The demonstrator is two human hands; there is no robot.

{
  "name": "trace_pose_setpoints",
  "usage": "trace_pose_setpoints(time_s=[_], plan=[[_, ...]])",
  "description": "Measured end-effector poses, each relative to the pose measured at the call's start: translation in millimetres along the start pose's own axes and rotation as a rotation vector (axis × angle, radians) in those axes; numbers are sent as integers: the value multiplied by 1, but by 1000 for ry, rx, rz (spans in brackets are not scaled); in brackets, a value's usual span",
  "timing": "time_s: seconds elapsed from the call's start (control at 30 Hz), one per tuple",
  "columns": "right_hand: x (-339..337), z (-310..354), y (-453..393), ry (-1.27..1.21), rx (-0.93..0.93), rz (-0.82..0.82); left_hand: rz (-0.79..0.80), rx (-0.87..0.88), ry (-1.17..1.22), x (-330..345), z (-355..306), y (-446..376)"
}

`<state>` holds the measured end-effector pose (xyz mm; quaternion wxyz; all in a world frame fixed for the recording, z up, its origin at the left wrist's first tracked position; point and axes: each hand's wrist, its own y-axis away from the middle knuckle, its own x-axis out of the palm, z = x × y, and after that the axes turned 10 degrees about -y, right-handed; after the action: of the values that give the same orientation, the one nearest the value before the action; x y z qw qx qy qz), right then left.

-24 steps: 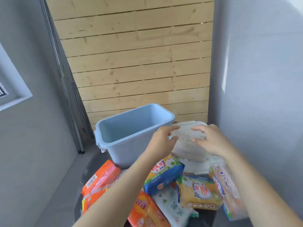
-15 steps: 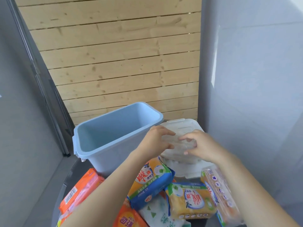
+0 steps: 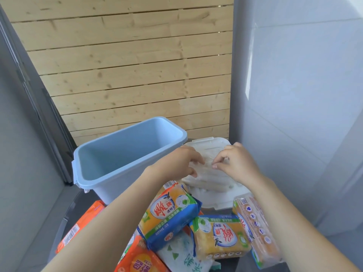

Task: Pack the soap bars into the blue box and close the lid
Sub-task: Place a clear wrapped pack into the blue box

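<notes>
1. Right now both hands are on a clear-wrapped pack of white soap bars, which sits on the white lid just right of the blue box.
2. Left hand: fingers curled over the pack's left end, thumb under, gripping it.
3. Right hand: fingertips pinching the wrap at the top middle of the pack.
4. Hands are close together, w/ a small gap btwn the fingertips.
5. Blue box: open, lid off, tilted toward the camera, nothing visible inside.
6. Other soap packs lie piled in front: blue/yellow pack under the left forearm, yellow pack beside it, orange packs at left, long clear pack at right, white/green pack at bottom.
7. Wood-slat wall behind, grey wall at right.
</notes>
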<state>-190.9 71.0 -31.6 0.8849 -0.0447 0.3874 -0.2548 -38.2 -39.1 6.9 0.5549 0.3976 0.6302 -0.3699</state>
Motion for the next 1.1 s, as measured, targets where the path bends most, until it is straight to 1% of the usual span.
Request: trace_pose_setpoints(time_s=[0.03,0.1,0.23,0.3,0.37,0.47,0.67,0.8,0.93,1.0,1.1], plan=[[0,0,-2,-8,-12,2,-12,-1,3,0,0,-2],[-1,-2,-6,-67,-12,16,-88,-14,31,-1,-1,-5],[2,-5,-5,-340,115,69,-259,-21,12,6,1,-11],[4,-6,-5,-399,132,51,-289,14,13,11,2,-14],[5,-6,-5,-404,152,23,-270,31,59,15,4,-16],[5,-8,-6,-399,176,-15,-200,-18,214,21,6,-19],[9,-11,-8,-460,236,-94,-257,-154,528,33,5,-25],[22,-9,-9,-385,211,-165,-314,-242,586,42,-1,-29],[30,-8,-6,-325,179,-203,-373,-300,531,46,-5,-33],[30,-9,-6,-326,156,-238,-393,-293,529,46,-5,-33],[32,-11,-7,-346,153,-258,-368,-280,557,46,-2,-33]])
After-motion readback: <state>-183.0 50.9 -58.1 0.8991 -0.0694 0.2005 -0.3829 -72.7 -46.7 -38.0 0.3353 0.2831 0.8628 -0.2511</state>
